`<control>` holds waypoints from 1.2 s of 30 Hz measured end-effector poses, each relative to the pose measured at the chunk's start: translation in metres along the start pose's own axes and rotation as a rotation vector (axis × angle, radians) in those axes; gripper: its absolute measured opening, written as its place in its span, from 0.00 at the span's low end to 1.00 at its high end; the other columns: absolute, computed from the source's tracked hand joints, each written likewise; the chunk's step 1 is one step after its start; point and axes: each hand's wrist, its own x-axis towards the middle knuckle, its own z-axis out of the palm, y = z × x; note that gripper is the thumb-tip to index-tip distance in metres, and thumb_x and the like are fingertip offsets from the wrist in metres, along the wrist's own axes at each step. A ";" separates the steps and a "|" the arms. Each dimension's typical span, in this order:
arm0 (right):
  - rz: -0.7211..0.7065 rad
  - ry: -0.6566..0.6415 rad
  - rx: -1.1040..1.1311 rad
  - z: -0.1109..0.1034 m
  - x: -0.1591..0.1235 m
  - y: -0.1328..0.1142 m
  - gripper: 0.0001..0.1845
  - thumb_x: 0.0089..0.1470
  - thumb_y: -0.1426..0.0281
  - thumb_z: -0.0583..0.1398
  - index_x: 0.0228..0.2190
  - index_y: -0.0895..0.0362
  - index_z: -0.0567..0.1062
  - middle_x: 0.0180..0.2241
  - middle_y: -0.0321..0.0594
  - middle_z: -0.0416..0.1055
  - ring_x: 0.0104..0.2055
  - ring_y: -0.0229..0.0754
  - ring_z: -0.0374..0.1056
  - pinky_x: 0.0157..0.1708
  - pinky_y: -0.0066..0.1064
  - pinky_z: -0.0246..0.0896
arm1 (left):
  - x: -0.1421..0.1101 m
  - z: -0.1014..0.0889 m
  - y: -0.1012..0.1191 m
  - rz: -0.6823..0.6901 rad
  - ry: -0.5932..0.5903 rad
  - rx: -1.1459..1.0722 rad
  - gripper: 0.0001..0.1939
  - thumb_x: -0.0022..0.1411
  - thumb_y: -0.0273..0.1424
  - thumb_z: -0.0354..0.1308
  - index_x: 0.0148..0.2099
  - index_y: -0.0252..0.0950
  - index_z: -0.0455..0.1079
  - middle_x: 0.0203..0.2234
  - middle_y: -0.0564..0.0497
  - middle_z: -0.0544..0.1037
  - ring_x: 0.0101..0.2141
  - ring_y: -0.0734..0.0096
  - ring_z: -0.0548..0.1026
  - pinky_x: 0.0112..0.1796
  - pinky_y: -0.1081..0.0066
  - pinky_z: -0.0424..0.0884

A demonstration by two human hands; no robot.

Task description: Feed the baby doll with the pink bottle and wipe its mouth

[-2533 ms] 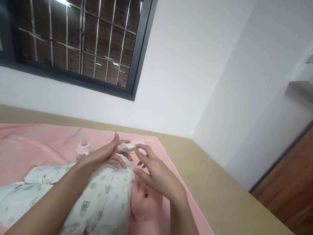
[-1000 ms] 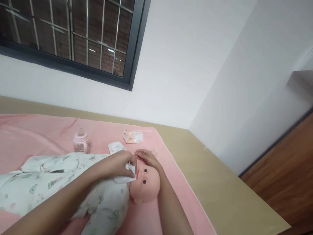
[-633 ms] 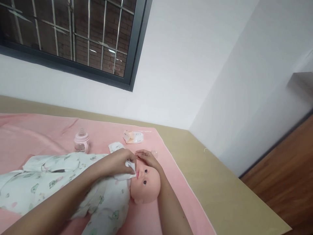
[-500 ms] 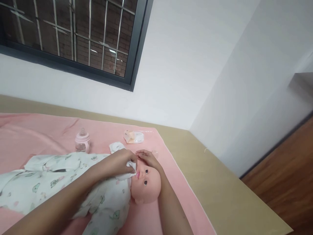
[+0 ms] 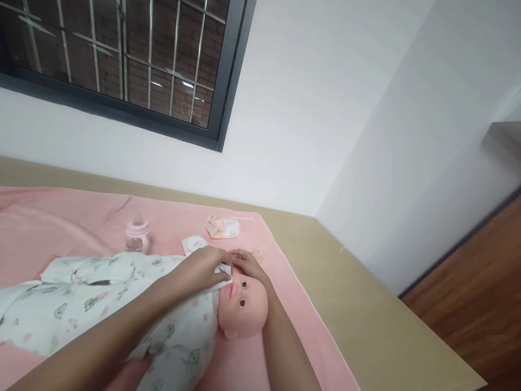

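Note:
A baby doll [image 5: 248,312] in a white printed outfit [image 5: 122,271] lies face up, its head to the right. My left hand [image 5: 205,266] reaches over its chest, thumb and fingers pinched on a white wipe [image 5: 223,270]. The wipe is against the far side of the doll's face, close to the mouth. My right hand [image 5: 246,263] lies along the far side of the doll's head with its fingers stretched out, and the forearm passes around the crown. Its fingertips are close to those of my left hand.
A pink cloth [image 5: 81,217] lies under the doll on a beige surface [image 5: 325,277]. Behind the doll stand a pink baby bottle [image 5: 138,233] and a small opened wipes pack [image 5: 223,227]. A small clear object [image 5: 258,254] lies beyond my right hand. A barred window [image 5: 163,65] is above.
My left hand has moved slightly right and away from me with the wipe, from the doll's mouth to its far cheek. The right hand has barely moved.

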 end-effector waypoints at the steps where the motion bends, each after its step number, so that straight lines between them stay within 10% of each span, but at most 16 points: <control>1: -0.003 0.001 -0.002 0.000 0.000 0.000 0.21 0.36 0.57 0.69 0.32 0.56 0.76 0.33 0.39 0.76 0.42 0.46 0.71 0.52 0.43 0.61 | 0.000 -0.001 0.001 -0.009 0.004 0.003 0.07 0.53 0.30 0.52 0.31 0.38 0.72 0.31 0.51 0.79 0.34 0.62 0.74 0.32 0.70 0.61; 36: 0.014 -0.026 -0.002 -0.005 0.006 0.010 0.16 0.40 0.64 0.66 0.34 0.56 0.76 0.34 0.39 0.76 0.42 0.44 0.71 0.51 0.40 0.61 | -0.005 0.003 0.017 0.002 -0.016 0.044 0.11 0.53 0.29 0.51 0.32 0.39 0.76 0.32 0.50 0.79 0.35 0.61 0.75 0.34 0.70 0.64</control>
